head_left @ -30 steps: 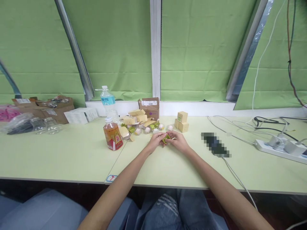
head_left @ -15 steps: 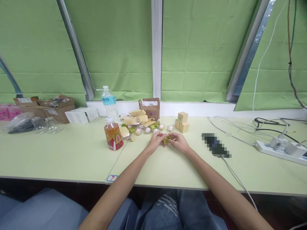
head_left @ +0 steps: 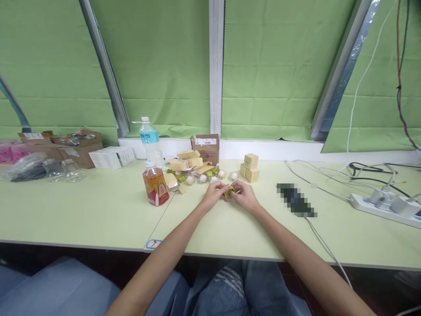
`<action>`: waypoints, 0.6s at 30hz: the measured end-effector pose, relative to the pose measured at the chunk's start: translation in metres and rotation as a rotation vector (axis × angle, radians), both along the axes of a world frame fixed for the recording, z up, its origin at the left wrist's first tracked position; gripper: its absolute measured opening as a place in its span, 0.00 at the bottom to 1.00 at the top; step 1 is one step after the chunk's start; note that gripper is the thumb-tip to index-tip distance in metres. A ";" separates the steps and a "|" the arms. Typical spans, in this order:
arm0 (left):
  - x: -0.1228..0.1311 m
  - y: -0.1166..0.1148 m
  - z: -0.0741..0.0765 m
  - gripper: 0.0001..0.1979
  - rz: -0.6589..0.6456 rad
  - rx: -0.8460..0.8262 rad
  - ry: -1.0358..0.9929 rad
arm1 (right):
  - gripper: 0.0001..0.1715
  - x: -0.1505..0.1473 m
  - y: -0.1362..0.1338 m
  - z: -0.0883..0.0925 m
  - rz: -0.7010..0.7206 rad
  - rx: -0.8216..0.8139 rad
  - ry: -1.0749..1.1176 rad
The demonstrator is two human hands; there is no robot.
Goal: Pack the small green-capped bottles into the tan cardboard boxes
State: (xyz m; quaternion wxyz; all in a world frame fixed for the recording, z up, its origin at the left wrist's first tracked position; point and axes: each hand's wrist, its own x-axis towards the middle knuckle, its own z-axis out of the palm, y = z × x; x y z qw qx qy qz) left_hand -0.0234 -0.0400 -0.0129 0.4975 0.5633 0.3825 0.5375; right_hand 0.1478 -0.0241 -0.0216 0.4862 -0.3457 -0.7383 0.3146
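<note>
Between my fingers is a small yellow-green piece (head_left: 229, 191), partly covered by them, so its exact kind is unclear. My left hand (head_left: 213, 195) grips it from the left, thumb on top. From the right, my right hand (head_left: 245, 195) closes on the same piece with bent fingers. Just beyond my hands lie several small pale pink rounded items (head_left: 203, 178) in clear plastic, with green pieces (head_left: 180, 177) among them. Opened small tan boxes (head_left: 179, 165) are heaped behind these. Three closed tan boxes (head_left: 251, 161) are stacked past my right hand.
Left of my hands stand a bottle of amber drink (head_left: 155, 184) and a tall water bottle (head_left: 150, 142). A brown carton (head_left: 205, 149) is at the back. On the right lie a blurred-out dark object (head_left: 296, 199), cables and a white power strip (head_left: 388, 208). Cartons (head_left: 79, 153) fill the far left.
My fingers have shifted slightly around the yellow-green piece, which has turned a little. Both hands stay in nearly the same place, and the things on the table have not moved.
</note>
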 end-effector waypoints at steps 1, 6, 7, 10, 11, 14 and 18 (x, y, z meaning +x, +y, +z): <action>-0.001 0.001 0.000 0.25 -0.007 -0.006 0.001 | 0.08 0.000 -0.001 0.001 -0.006 0.000 -0.002; -0.003 0.003 -0.003 0.25 -0.010 -0.013 0.025 | 0.04 -0.002 -0.003 0.002 -0.022 -0.018 0.027; -0.003 0.003 -0.003 0.25 -0.005 -0.012 0.030 | 0.04 -0.002 -0.003 0.002 -0.022 -0.026 0.034; -0.002 0.001 -0.002 0.24 0.005 -0.009 0.031 | 0.05 -0.002 -0.003 0.002 -0.031 -0.045 0.039; -0.001 0.000 -0.002 0.23 -0.003 -0.006 0.026 | 0.06 -0.002 -0.002 0.002 -0.038 -0.050 0.040; 0.001 -0.002 -0.002 0.17 -0.035 -0.003 0.034 | 0.07 -0.002 0.000 0.000 -0.052 -0.077 0.055; 0.005 -0.001 -0.008 0.07 0.096 0.115 0.201 | 0.08 -0.002 0.002 -0.002 -0.018 -0.057 0.037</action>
